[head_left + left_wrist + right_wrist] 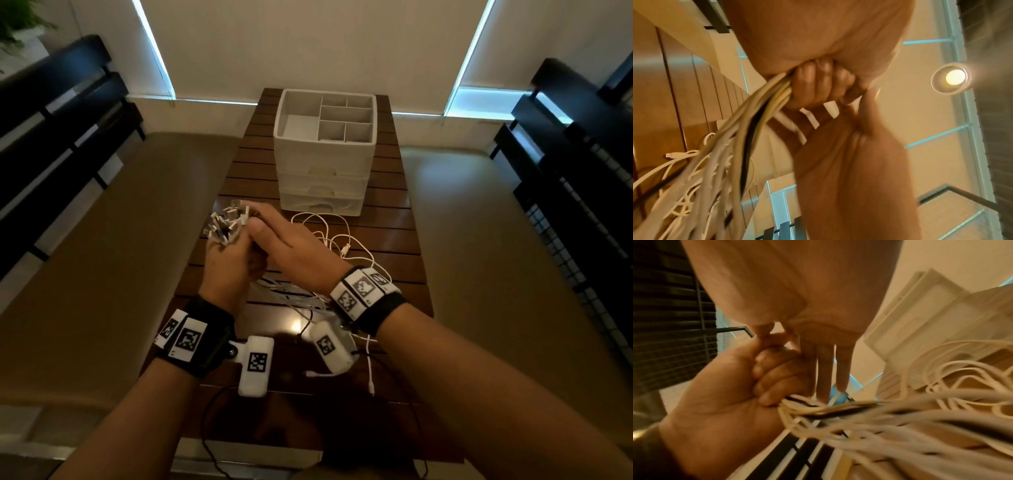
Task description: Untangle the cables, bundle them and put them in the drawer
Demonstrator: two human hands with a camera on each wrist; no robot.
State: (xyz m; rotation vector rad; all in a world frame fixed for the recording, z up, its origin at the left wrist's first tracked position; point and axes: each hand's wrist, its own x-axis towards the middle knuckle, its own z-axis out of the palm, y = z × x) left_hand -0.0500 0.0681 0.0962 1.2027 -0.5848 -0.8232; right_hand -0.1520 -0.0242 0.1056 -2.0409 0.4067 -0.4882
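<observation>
My left hand (229, 260) grips a thick bundle of white cables (224, 224) in a fist, with one black cable among them. Their plug ends stick up above the fist. The left wrist view shows the curled fingers (818, 84) round the cables (756, 105). My right hand (287, 246) lies over the left fist, thumb near the plug ends. In the right wrist view its fingers (824, 369) are straight and reach down beside the left hand (725, 394) to the bundle (838, 408). The cables' loose lengths (335, 236) trail onto the table. All three drawers of the white drawer unit (322, 185) are closed.
The drawer unit stands mid-table on a narrow slatted wooden table (387, 205) and has an open divided tray on top (329, 116). Dark benches (61, 137) flank the table on both sides. A single white cable (370, 363) lies under my right wrist.
</observation>
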